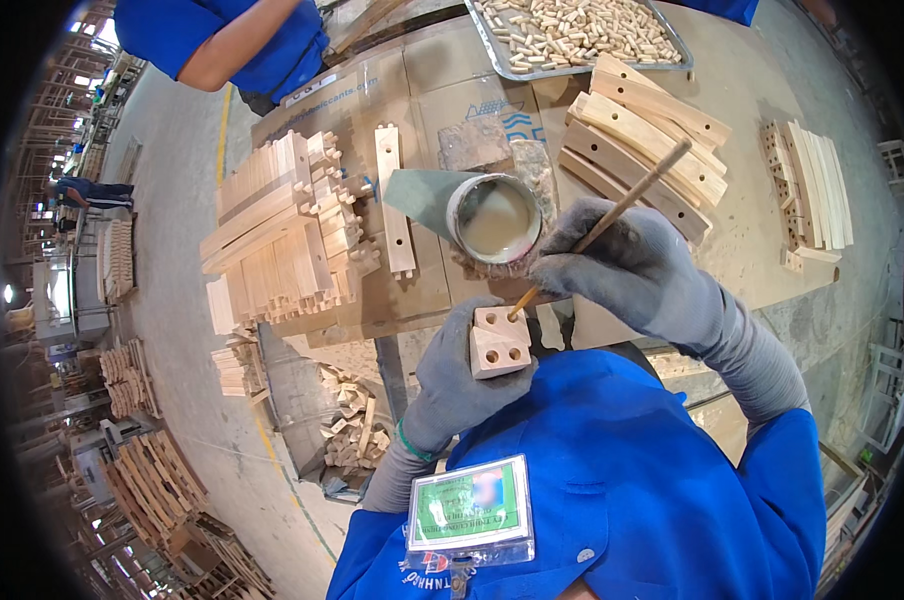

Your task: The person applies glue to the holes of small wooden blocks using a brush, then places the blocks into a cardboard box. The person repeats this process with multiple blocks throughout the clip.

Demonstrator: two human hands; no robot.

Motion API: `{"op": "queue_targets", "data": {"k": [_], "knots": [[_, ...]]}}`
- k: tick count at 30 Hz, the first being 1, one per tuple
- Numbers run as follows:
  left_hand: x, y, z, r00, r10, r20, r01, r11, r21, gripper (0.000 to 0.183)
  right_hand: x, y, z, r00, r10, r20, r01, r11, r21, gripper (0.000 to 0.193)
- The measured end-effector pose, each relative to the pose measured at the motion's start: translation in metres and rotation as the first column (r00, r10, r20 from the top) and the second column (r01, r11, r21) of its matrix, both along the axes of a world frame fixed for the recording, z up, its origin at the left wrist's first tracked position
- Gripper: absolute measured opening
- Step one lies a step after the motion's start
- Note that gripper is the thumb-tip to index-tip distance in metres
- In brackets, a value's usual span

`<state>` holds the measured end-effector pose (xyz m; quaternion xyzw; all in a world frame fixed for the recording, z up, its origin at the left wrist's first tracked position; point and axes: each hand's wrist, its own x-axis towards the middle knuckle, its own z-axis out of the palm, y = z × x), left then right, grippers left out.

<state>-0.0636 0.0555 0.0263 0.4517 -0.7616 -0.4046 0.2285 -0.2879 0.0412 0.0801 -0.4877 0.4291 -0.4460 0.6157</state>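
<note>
My gloved left hand [450,378] is wrapped round two small pale wood blocks [500,345], held together with drilled holes facing up. Between the fingers of my gloved right hand [637,265] is a thin wooden stick [632,193]. Its lower tip is at the upper right hole of the blocks. Just beyond my hands stands a round pot of whitish glue [494,225], its rim smeared. One wood slat with holes [393,205] lies left of the pot.
Stacked slats with dowelled ends [282,215] lie at left, curved drilled pieces [642,130] at right. A metal tray [517,72] of dowels is at the far side, near another person's arm [237,45]. More slats [812,185] stand far right; offcuts [352,425] fill a bin below left.
</note>
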Motion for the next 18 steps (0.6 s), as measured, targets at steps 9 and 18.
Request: {"op": "queue_targets", "data": {"k": [9,18], "knots": [[-0.005,-0.002,-0.008,0.996,0.065,-0.06,-0.072,0.99,-0.124,0.063,-0.006,0.002,-0.024,0.934,-0.343,0.103,0.291,0.893,0.344,0.02],[-0.005,-0.005,-0.008,1.0,0.017,-0.014,-0.018,0.993,-0.118,0.063,-0.009,-0.005,0.004,0.977,-0.211,-0.024,0.212,0.964,0.161,0.014]]}}
